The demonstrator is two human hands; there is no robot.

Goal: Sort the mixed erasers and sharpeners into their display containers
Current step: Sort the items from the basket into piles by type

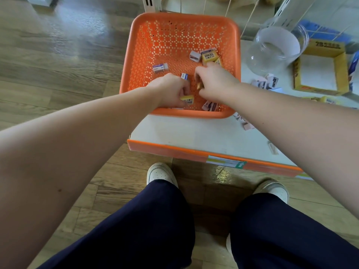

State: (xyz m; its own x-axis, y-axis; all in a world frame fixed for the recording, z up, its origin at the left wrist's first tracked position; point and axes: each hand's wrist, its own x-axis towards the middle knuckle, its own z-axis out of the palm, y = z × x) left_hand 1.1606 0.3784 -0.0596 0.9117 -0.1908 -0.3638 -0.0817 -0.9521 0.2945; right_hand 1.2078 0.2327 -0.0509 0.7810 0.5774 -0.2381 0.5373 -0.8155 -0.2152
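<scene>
while the left hand pinches a yellow eraser and the right hand curls round a small yellowish piece inside the orange basket, these look like light, firm, sleeved blocks, probably best pinched across their short sides.

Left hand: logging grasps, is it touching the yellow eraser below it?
Touching. Head view shows the left hand pinching the yellow eraser at its fingertips.

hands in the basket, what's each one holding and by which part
The left hand grips a yellow eraser by its left end. The right hand pinches a small yellowish piece, mostly hidden; where the grip sits cannot be told.
</scene>
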